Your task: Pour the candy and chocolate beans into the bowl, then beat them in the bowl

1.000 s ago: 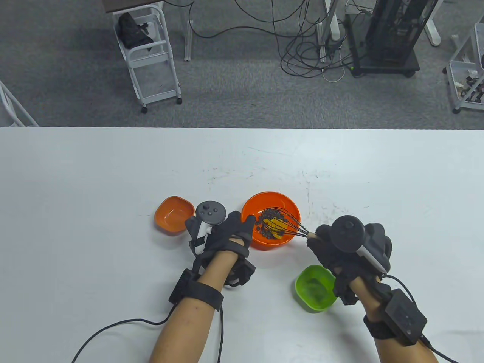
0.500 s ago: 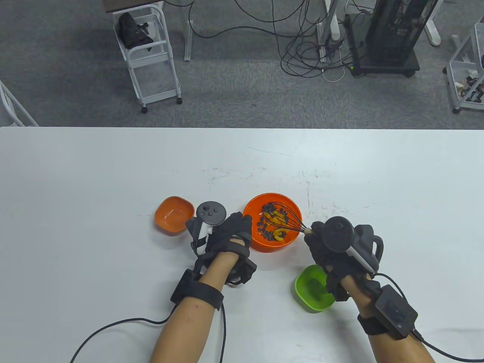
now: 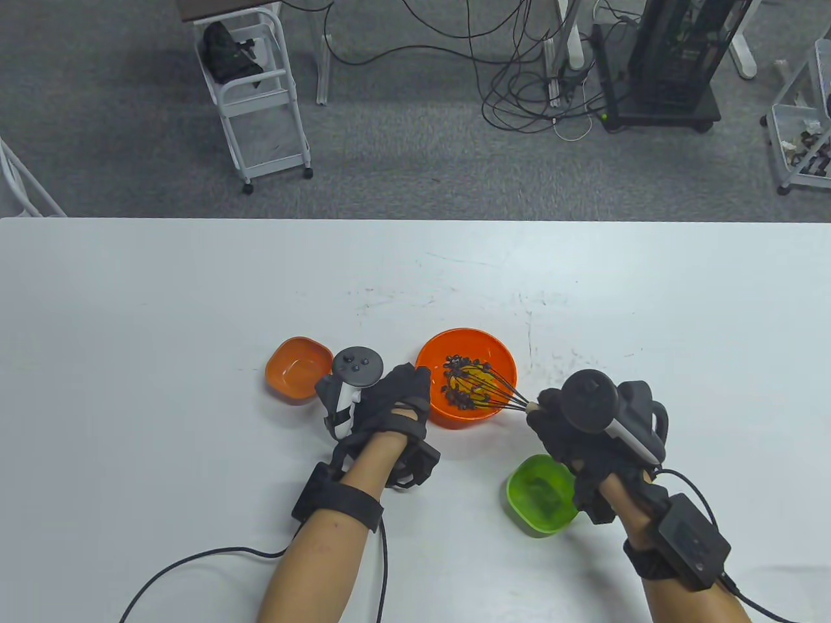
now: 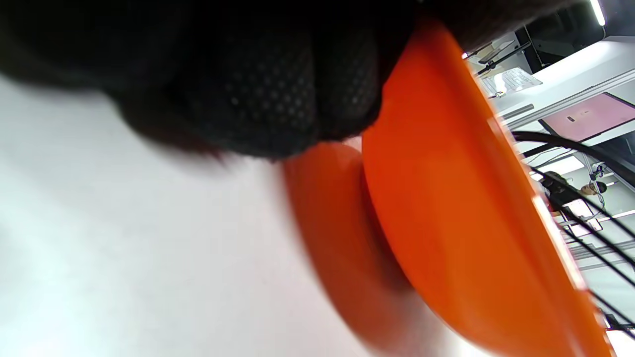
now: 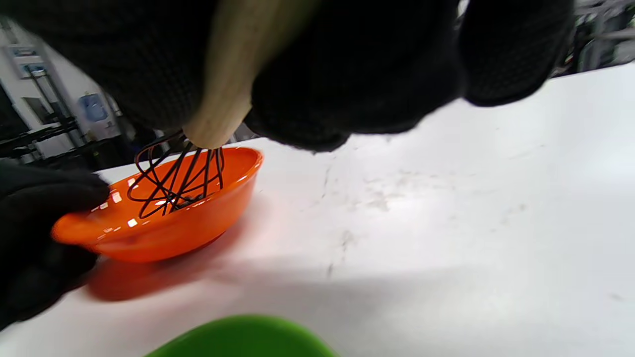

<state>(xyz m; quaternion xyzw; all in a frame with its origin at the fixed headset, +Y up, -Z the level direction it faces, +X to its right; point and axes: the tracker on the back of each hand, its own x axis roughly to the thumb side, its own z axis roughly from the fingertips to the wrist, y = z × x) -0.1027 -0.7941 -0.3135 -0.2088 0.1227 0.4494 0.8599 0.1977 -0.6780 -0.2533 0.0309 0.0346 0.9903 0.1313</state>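
White scuffed table point(image 3: 195, 311) over grey carpet w/ cables; round orange plastic bowl point(image 3: 496, 347) at centre holds dark beans point(image 3: 458, 376) & yellow candy point(image 3: 482, 384), left hand point(image 3: 396, 402) gripping its rim, right hand point(image 3: 571, 428) gripping black wire whisk point(image 3: 483, 383) in it; small orange dish point(image 3: 297, 368) left of the bowl, green dish point(image 3: 540, 494) below-right.

White table point(image 3: 195, 292), scuffed: large orange bowl point(image 3: 434, 354), small orange bowl point(image 3: 295, 370), green bowl point(image 3: 539, 496).

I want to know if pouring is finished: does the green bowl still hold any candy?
No: in the table view the green bowl shows only its bare green inside, with no candy in it.
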